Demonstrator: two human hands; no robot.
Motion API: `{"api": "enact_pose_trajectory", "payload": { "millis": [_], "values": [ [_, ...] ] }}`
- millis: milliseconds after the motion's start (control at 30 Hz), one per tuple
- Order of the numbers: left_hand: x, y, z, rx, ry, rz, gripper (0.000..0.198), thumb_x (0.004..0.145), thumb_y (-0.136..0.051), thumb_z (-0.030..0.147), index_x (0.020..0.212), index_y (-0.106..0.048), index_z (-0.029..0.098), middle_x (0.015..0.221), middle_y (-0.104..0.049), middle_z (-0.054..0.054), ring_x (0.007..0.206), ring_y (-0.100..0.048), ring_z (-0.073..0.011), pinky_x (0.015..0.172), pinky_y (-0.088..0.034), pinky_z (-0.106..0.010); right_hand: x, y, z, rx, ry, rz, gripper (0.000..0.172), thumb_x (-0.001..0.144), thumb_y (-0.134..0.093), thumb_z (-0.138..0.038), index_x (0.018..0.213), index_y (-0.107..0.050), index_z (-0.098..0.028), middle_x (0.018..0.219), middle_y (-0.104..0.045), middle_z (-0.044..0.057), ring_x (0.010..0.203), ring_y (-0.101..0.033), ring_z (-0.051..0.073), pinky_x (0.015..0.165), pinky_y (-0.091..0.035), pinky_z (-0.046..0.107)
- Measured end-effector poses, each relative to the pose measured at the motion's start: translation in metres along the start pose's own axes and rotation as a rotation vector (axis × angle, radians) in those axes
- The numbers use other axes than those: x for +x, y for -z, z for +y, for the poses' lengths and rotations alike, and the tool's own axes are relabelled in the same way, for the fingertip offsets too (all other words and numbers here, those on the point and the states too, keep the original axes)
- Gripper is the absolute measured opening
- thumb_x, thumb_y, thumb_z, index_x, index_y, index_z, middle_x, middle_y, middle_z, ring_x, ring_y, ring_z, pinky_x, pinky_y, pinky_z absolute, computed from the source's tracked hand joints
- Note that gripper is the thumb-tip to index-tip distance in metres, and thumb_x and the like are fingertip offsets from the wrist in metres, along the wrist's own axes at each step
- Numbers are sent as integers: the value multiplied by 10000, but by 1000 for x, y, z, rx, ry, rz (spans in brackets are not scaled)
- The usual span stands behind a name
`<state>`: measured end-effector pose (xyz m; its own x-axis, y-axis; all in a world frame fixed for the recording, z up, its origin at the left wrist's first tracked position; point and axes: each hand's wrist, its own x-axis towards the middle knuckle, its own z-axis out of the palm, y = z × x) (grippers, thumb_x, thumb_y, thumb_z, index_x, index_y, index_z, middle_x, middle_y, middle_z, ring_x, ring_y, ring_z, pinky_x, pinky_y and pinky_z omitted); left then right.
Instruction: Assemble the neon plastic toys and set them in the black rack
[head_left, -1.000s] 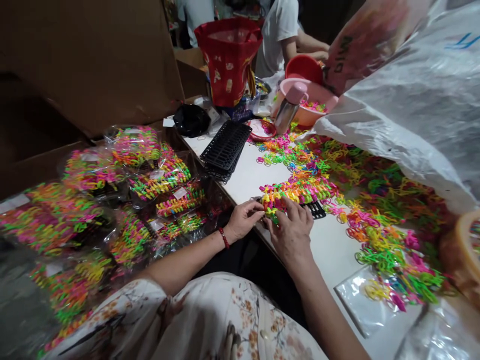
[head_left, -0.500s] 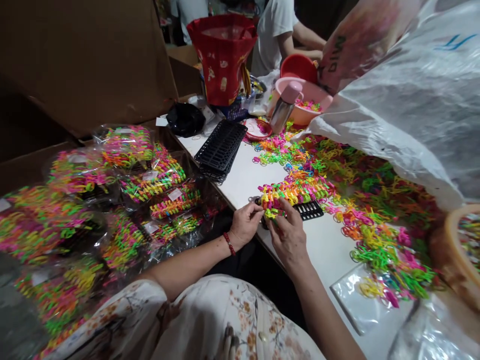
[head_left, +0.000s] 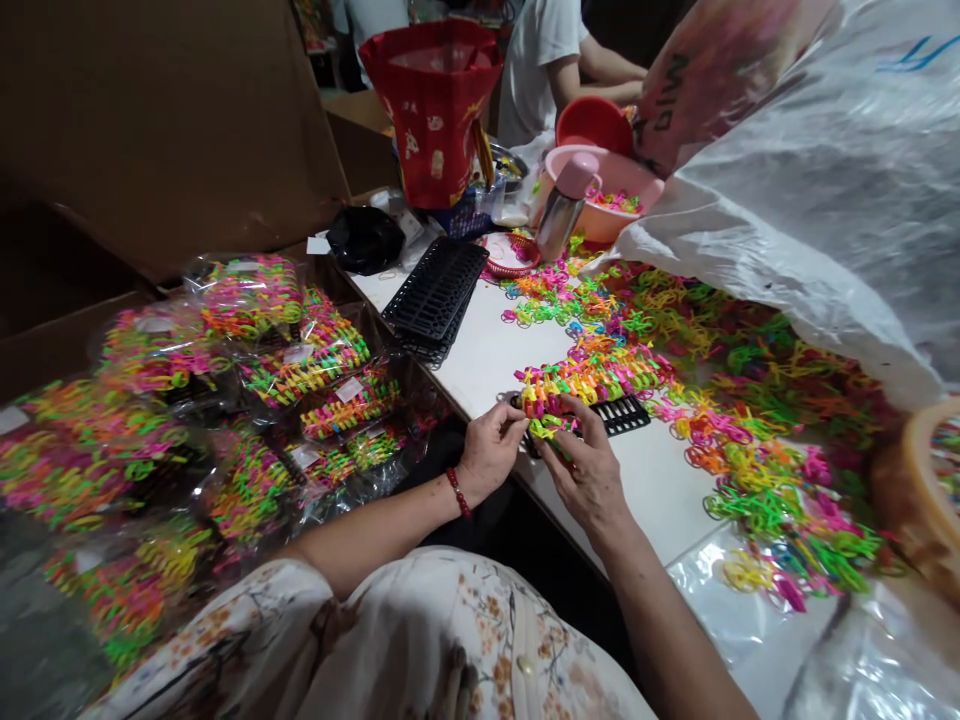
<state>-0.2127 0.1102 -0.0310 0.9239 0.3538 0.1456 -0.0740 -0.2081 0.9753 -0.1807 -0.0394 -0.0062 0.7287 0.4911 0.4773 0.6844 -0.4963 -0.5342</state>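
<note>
A black slotted plastic card (head_left: 628, 414) lies on the white table with rows of bright plastic loop pieces (head_left: 592, 378) fixed along it. My left hand (head_left: 486, 452) is closed in a pinch at the card's left end, thumb against forefinger; whatever sits between the tips is too small to make out. Over the card's near side, my right hand (head_left: 589, 472) has its fingers bent around a yellow-green plastic loop piece (head_left: 550, 426). Its fingertips are partly hidden among the pieces. A big heap of loose loop pieces (head_left: 750, 455) spreads along the table beyond and to the right.
Bagged filled cards (head_left: 255, 295) are piled at left. Black slotted cards (head_left: 439, 285) are stacked by the table's left edge. Behind stand a flask (head_left: 562, 210), a pink basin (head_left: 634, 180) and a red bag (head_left: 435, 110). White plastic sheeting (head_left: 832, 190) hangs at right; a co-worker's arm shows behind.
The view has shifted slightly. My right hand has moved a little at the card's near edge, its fingers still around the yellow-green piece; my left hand keeps its pinch.
</note>
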Motion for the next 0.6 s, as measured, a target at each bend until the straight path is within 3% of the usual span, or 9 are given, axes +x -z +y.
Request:
{"api": "enact_pose_trajectory", "payload": {
  "millis": [167, 333, 433, 600],
  "values": [
    [4, -2, 5, -76, 60, -10, 125, 844, -575, 281, 810, -606, 165, 751, -613, 10, 672, -543, -96, 634, -425, -203, -1, 4, 4, -2, 33, -32, 118, 892, -564, -223, 883, -680, -201, 1443, -410, 111, 1284, -458, 307, 1040, -436, 509],
    [12, -2, 8, -352, 233, -101, 245, 799, -635, 368, 717, -539, 158, 654, -527, 36, 603, -478, -81, 599, -409, -204, 0, 8, 6, -53, 58, -64, 115, 892, -564, -235, 899, -676, -211, 1467, -396, 105, 1307, -442, 309, 1039, -434, 509],
    [9, 1, 8, -243, 147, -127, 249, 857, -572, 379, 747, -566, 156, 680, -534, 23, 631, -489, -88, 622, -418, -211, 1, 5, 4, -123, 65, -54, 94, 882, -573, -232, 909, -652, -188, 1457, -410, 141, 1307, -443, 314, 1053, -413, 520],
    [-5, 0, 5, -70, 7, -112, 155, 876, -553, 275, 991, -589, 177, 976, -637, -47, 870, -608, -138, 780, -491, -251, -2, -5, -2, -119, 19, 27, 98, 889, -548, -210, 960, -603, -170, 1464, -382, 162, 1321, -424, 297, 1057, -430, 479]
  ]
}}
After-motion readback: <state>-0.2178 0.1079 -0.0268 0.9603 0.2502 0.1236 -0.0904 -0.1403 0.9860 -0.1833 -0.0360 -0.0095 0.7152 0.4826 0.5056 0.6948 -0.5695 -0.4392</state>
